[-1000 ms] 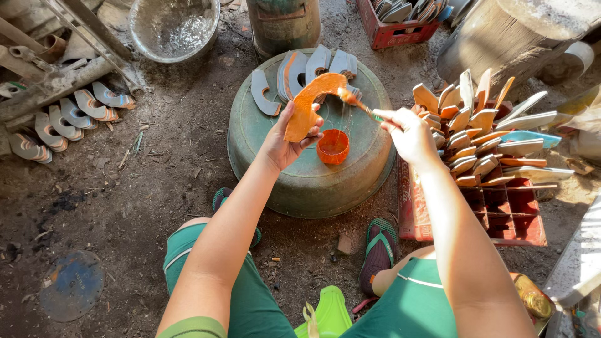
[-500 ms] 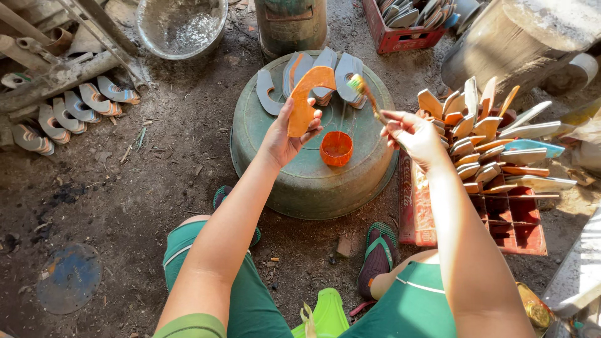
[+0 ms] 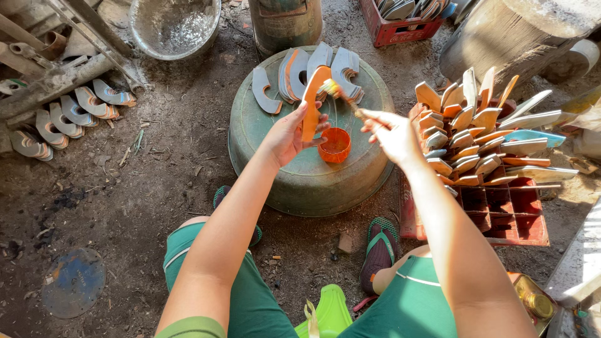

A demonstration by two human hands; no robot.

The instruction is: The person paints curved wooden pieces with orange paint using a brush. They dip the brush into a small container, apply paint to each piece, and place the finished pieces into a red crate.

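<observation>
We sit over an upturned green basin that serves as our desk. Our left hand is closed around the lower end of a curved orange piece, holding it upright just above the basin's middle. Our right hand pinches the thin handle of a brush, whose bristles touch the top of the piece, toward twelve o'clock. A small orange cup stands on the basin between our two hands.

We judge the piece to be light and stiff, like a flat cut-out of wood or hard sole stock, so it should keep its shape under the brush. Its face looks freshly coated, hence likely slick and easy to smear; the narrow edges and the lower end are the safest places to take hold.

Grey curved pieces lie fanned at twelve o'clock on the basin. At three o'clock a red crate holds a stack of tan pieces. More pieces lie on the dirt floor at ten o'clock.
</observation>
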